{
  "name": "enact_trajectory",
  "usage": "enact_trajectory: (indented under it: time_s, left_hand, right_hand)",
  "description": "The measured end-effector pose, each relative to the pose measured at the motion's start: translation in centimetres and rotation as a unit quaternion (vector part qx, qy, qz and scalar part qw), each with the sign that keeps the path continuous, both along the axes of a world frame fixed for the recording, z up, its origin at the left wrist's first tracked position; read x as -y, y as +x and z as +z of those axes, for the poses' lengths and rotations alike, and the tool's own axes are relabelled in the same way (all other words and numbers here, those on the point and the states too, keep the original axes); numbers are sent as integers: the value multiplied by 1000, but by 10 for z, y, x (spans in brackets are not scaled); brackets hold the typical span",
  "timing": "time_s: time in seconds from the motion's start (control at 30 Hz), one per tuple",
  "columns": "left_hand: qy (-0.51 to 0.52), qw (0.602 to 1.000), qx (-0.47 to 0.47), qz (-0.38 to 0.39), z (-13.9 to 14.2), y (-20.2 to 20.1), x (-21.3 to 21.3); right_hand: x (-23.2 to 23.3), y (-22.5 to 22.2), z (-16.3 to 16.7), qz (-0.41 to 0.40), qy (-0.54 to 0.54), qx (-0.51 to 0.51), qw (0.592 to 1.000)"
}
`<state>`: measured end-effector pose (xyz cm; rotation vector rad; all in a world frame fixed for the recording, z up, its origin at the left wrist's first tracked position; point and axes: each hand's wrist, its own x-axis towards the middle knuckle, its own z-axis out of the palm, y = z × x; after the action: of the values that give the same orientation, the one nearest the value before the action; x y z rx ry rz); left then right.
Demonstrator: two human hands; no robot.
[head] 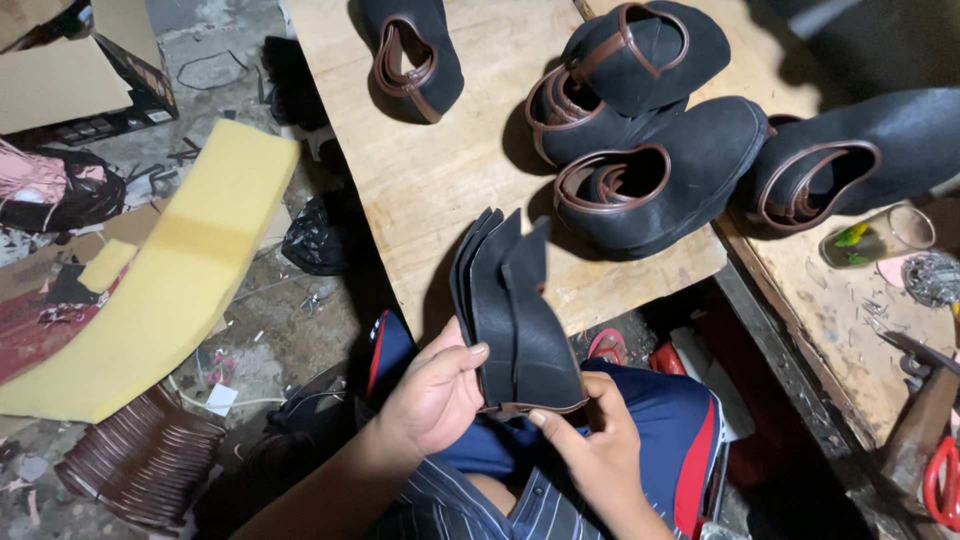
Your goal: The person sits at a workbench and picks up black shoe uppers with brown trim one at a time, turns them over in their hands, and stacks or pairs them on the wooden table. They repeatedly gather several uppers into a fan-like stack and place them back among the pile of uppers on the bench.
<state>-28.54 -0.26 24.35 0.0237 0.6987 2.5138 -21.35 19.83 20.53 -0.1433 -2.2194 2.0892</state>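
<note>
Wooden bench (420, 190) in front of me, pale and scuffed, and off to my left a long slab of yellow foam (170, 270) lying on the littered floor. On the bench, black shoes (650, 185) with brown trim — three bunched together, one more at the far edge, another at the right. Down over my lap, I've got a stack of black cut pieces (510, 310), fanned and standing upright, just in front of the bench edge. My left hand (435, 395) is clamped on the stack's left side, thumb across the face. My right hand (595, 445) pinches the bottom edge — thumb on the brown rim. Red scissors (940, 480) sit at the far right.
</note>
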Motion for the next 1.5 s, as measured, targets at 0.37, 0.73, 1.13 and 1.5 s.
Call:
enact_trajectory:
  time_s: [0.37, 0.73, 1.13, 1.5]
  left_hand:
    - [-30, 999, 2, -17, 0, 7, -11]
    - [14, 999, -8, -37, 3, 4, 3]
    - [-202, 966, -107, 120, 3, 9, -3]
    - [-361, 874, -85, 314, -11, -173, 25]
  right_hand:
    - [-4, 3, -3, 42, -141, 34, 988]
    - [-3, 2, -12, 28, -182, 47, 982]
    - [20, -41, 58, 163, 355, -233, 890]
    - [12, -95, 66, 44, 482, -298, 823]
